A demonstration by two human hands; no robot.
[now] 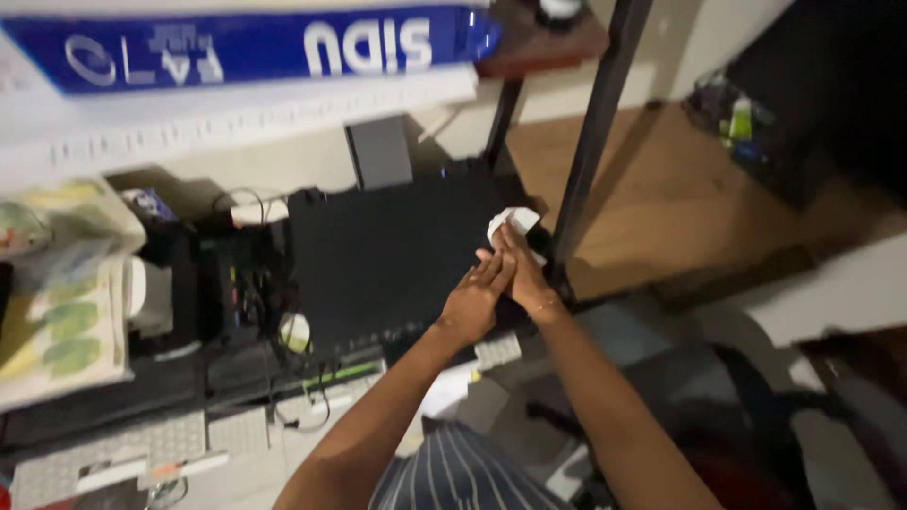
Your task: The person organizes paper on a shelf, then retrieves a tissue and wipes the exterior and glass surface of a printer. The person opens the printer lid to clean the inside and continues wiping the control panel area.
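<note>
At the black box's right edge, her right hand pinches a white wad; the left hand, fingers open, rests against it.

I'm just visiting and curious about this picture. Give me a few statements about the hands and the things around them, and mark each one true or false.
1. The right hand holds a small white object at its fingertips. True.
2. The left hand rests far from the right one, on the keyboard. False: it lies against the right hand, over the black device.
3. A black metal post stands just right of the hands. True.
4. The banner at the top is red. False: it is blue with white lettering.
5. The floor to the right looks wooden. True.
</note>
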